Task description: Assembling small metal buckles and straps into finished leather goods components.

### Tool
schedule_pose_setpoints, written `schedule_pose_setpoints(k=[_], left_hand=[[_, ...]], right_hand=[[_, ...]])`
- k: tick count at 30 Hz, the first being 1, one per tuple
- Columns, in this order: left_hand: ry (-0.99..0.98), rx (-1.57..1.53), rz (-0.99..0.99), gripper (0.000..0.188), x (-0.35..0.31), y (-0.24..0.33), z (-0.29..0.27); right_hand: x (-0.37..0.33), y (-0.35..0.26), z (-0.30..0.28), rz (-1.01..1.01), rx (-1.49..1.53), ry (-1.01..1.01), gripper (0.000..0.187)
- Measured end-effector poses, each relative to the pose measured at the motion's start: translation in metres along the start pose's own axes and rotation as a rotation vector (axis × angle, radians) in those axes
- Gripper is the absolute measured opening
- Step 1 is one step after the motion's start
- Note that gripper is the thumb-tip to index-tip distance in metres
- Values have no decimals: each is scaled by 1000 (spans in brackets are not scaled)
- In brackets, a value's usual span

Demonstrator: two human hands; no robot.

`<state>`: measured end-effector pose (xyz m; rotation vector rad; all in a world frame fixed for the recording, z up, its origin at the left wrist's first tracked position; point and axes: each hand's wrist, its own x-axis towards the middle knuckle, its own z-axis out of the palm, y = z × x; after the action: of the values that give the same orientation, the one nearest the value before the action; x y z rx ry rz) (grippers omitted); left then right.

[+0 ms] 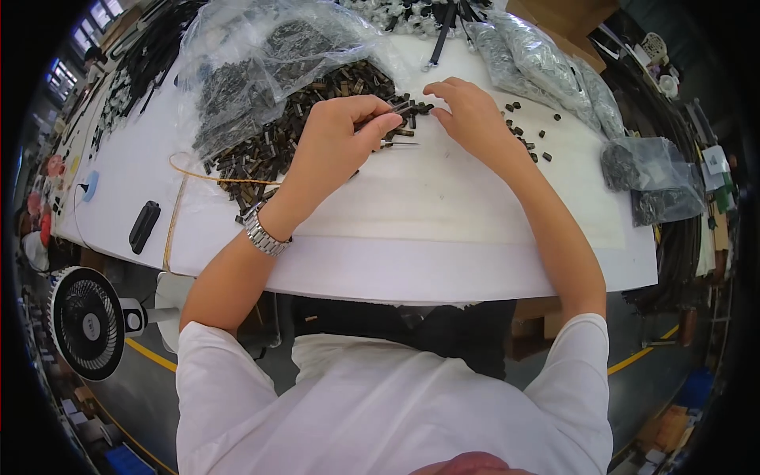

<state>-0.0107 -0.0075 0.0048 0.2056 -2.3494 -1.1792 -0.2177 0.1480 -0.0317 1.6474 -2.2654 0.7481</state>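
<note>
My left hand (340, 134), with a metal watch (264, 231) on its wrist, is closed in a pinch on a slim metal tool (402, 106) that looks like tweezers. Its tip points toward my right hand (471, 119), whose thumb and fingers are apart and seem to hold nothing. Between the hands lie a few small dark parts (423, 108). Below the left fingers a thin pointed metal piece (402, 143) sticks out; whether the hand holds it I cannot tell. A big pile of small dark and brownish cylindrical parts (261, 146) spreads beside and behind my left hand.
A clear plastic bag (226, 99) covers part of the pile. Several loose black parts (542, 134) lie right of my right hand. Filled plastic bags (546, 59) stand at the far right. A black case (144, 227), a yellow cord (214, 176) and a fan (87, 323) are at left.
</note>
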Motion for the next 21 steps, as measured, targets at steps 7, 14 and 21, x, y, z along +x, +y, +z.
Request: schedule_pose_setpoints(k=[7, 14, 21], left_hand=[[-67, -88, -68, 23, 0, -6, 0], [-71, -176, -103, 23, -3, -4, 0], [-95, -297, -74, 20, -7, 3, 3]], right_hand=[[2, -14, -3, 139, -156, -151, 18], [-23, -54, -31, 427, 1216, -284, 27], [-39, -55, -20, 577, 1766, -500, 26]])
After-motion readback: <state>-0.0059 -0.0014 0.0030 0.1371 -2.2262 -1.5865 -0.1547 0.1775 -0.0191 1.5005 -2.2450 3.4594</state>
